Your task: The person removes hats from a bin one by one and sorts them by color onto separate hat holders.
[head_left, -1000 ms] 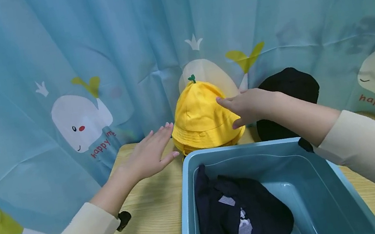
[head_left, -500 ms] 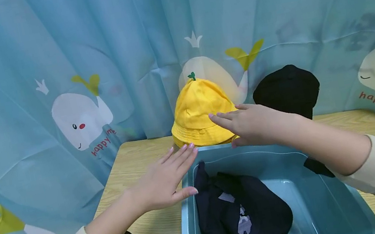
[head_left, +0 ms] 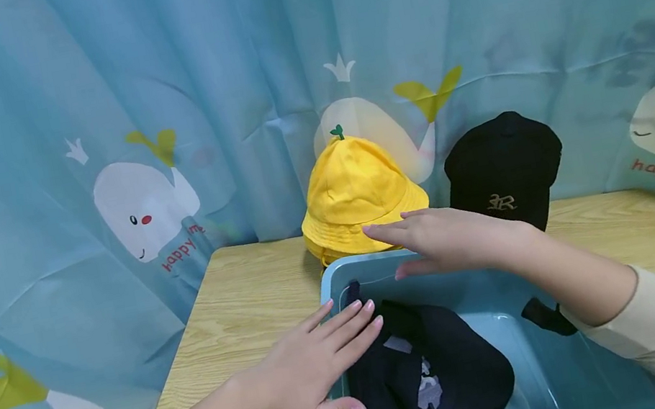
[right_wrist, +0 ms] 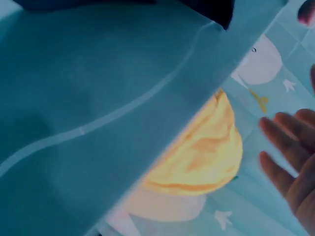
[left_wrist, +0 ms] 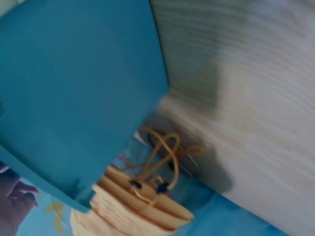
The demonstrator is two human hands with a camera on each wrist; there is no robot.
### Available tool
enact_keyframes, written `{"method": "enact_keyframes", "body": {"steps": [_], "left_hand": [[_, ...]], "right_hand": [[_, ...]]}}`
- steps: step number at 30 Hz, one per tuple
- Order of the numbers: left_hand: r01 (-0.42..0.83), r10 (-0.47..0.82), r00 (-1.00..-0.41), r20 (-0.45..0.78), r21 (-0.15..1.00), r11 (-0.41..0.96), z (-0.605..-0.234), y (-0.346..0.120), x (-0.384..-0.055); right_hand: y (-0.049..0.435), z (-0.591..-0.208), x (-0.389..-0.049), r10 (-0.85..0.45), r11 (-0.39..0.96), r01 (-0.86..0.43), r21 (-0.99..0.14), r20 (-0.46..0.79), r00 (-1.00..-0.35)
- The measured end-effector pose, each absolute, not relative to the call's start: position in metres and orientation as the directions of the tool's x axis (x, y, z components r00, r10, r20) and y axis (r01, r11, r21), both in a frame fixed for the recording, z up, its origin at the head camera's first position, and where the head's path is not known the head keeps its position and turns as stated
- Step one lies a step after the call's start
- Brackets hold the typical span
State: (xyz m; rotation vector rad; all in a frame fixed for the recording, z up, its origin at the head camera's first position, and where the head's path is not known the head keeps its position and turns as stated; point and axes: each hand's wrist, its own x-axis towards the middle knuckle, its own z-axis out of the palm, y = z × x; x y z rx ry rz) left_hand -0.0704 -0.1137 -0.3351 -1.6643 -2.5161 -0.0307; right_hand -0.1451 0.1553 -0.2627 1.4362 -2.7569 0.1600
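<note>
My left hand (head_left: 314, 371), fingers straight and thumb spread, hovers over the left rim of a blue plastic bin (head_left: 339, 268). Inside the bin's left part lies a dark navy fabric item with grey-white patches (head_left: 462, 371), its kind not plain. My right hand (head_left: 448, 238) is held flat above the bin's far rim, holding nothing. Just behind that rim sits a yellow bucket hat (head_left: 358, 192) with a green sprout on top; its cord (left_wrist: 170, 147) shows in the left wrist view. A black cap (head_left: 505, 166) with a pale emblem stands behind my right forearm.
Everything stands on a light wooden table (head_left: 252, 298). Behind it hangs a blue curtain (head_left: 237, 67) printed with whales, close to the hats. The bin's walls rise around the dark fabric.
My left hand has come down and right, from beside the yellow hat to over the bin's left edge. My right hand has lowered, uncovering more of the yellow hat and the black cap's emblem.
</note>
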Motion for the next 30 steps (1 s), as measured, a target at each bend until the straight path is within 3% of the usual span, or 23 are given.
{"method": "enact_keyframes", "body": {"steps": [4,7,15,20,25,30], "left_hand": [[0.937,0.933,-0.344,0.104,-0.03,0.349,-0.338,-0.11,-0.06],[0.948,0.95,-0.296,0.102,-0.089,0.305,-0.343,-0.108,-0.054],[0.948,0.97,-0.234,0.073,-0.203,0.244,-0.352,-0.106,-0.05],[0.942,0.98,-0.194,0.05,-0.27,0.201,-0.353,-0.105,-0.049],[0.943,0.984,-0.176,0.033,-0.282,0.178,-0.353,-0.106,-0.048],[0.947,0.985,-0.168,0.031,-0.272,0.17,-0.353,-0.107,-0.049]], "right_hand": [[0.154,-0.274,-0.149,-0.88,0.422,-0.904,-0.075,0.206,-0.428],[0.149,-0.28,-0.151,-0.907,0.335,-0.942,-0.039,0.259,-0.333],[0.131,-0.295,-0.146,-0.953,0.273,-0.962,-0.016,0.133,-0.273],[0.122,-0.309,-0.146,-0.973,0.226,-0.973,0.055,0.068,-0.222],[0.114,-0.325,-0.149,-0.989,0.126,-0.977,0.173,0.095,-0.111],[0.108,-0.341,-0.15,-0.987,0.016,-0.942,0.336,0.157,0.039]]}}
